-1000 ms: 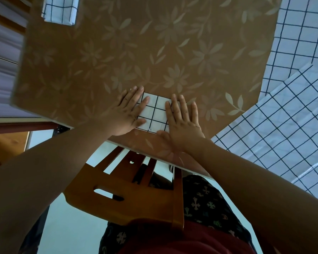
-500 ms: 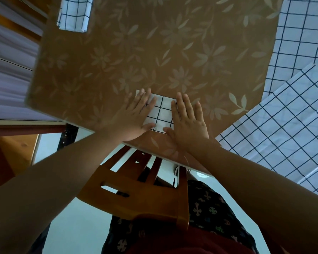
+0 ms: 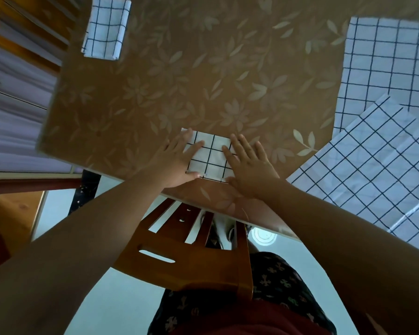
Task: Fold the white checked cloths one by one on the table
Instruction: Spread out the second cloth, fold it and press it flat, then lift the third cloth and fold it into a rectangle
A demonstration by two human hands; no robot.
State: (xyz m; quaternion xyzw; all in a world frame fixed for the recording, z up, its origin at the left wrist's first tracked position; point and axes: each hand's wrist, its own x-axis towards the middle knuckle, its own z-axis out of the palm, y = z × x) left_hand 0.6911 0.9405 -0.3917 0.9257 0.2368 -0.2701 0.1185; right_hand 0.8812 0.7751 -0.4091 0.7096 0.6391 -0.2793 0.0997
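**Both hands flat on a small folded cloth**

The small folded cloth [image 3: 211,157] lies on the table [image 3: 203,76] near its front edge, directly before the person. It is white with dark check lines and is folded to a compact rectangle. The left hand [image 3: 173,163] lies flat on the left side of it, palm down. Its fingers are straight and a little spread, and the thumb lies along the near edge of the cloth. The right hand [image 3: 250,165] lies flat over the right edge in the same way, fingers straight and slightly apart, partly on the cloth and partly on the table just beside it. Neither hand pinches or curls round the fabric. Between the two hands the middle part of the cloth shows.

A second folded cloth [image 3: 105,27] rests at the far left corner of the table, well apart from the hands. On the right side a large open cloth [image 3: 387,66] is spread flat, and another open cloth [image 3: 373,170] lies over its near part, turned at an angle.

The table has a brown cover with a pale pattern of flowers and leaves. Below its front edge stands a wooden chair [image 3: 191,264] — only its back shows, between the two forearms.
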